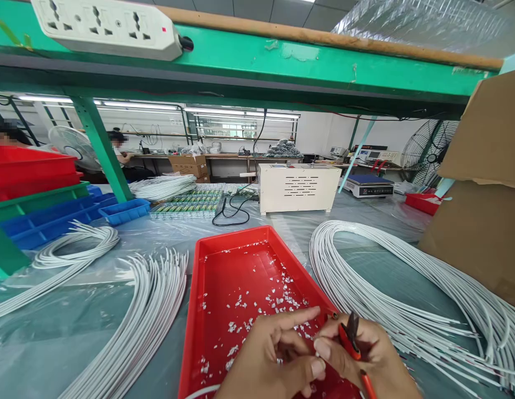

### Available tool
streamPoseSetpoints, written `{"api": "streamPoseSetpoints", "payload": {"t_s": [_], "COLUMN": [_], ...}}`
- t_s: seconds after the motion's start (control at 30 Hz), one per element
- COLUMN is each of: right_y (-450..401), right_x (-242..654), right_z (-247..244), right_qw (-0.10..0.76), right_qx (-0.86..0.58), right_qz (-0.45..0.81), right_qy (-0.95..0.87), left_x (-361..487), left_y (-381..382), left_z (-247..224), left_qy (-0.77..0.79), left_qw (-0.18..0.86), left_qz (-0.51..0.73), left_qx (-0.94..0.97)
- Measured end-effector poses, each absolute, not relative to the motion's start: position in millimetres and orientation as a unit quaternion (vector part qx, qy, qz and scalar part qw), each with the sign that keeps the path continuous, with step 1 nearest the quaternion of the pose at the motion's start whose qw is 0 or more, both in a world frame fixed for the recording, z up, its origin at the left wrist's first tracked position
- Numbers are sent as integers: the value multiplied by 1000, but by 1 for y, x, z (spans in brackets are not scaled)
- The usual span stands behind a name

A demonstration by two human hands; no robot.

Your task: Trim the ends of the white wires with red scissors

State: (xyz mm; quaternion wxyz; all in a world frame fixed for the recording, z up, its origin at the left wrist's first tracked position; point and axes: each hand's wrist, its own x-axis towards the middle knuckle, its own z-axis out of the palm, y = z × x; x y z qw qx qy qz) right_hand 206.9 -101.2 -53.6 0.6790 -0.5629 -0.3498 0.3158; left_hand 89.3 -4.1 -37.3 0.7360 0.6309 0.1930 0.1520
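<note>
Low over the near end of a red tray (192,310), my left hand (274,354) pinches a white cable (204,391) that enters it from below left. Its index finger points out to the right. My right hand (377,354) holds small red-handled wire cutters (352,332), their dark jaws pointing up. The thumb and finger of that hand meet my left fingertips at the cable end, which is mostly hidden between them. Small white and silvery scraps (282,293) are scattered over the tray floor.
Bundles of white cables lie left (153,310) and right (348,271) of the tray. Behind it stand a beige machine (299,188) and a scale (369,187). Blue bins (124,210) are at left, cardboard (473,238) at right. A green shelf (282,61) crosses overhead. People sit far left.
</note>
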Motion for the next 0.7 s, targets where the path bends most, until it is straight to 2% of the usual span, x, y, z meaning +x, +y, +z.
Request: {"api": "streamPoseSetpoints", "payload": {"t_s": [0.17, 0.27, 0.37, 0.53, 0.6, 0.7], "right_y": [-105, -107, -107, -109, -110, -111], "right_x": [209, 207, 202, 210, 224, 241], "right_z": [-61, -61, -57, -45, -42, -43], "right_qw": [606, 579, 635, 760, 781, 790], "right_qx": [-641, -648, -626, -605, -603, -593], "right_qz": [116, 104, 135, 150, 114, 100], "right_qy": [-457, -483, -432, -182, -116, -119], "left_x": [92, 90, 89, 87, 82, 64], "left_y": [6, 5, 0, -5, -12, -39], "left_z": [-42, -37, -27, -7, -3, -7], "left_qy": [159, 171, 184, 188, 177, 131], "left_qw": [781, 780, 767, 789, 793, 749], "left_qz": [52, 60, 61, 56, 53, 24], "left_qx": [602, 599, 612, 582, 581, 649]}}
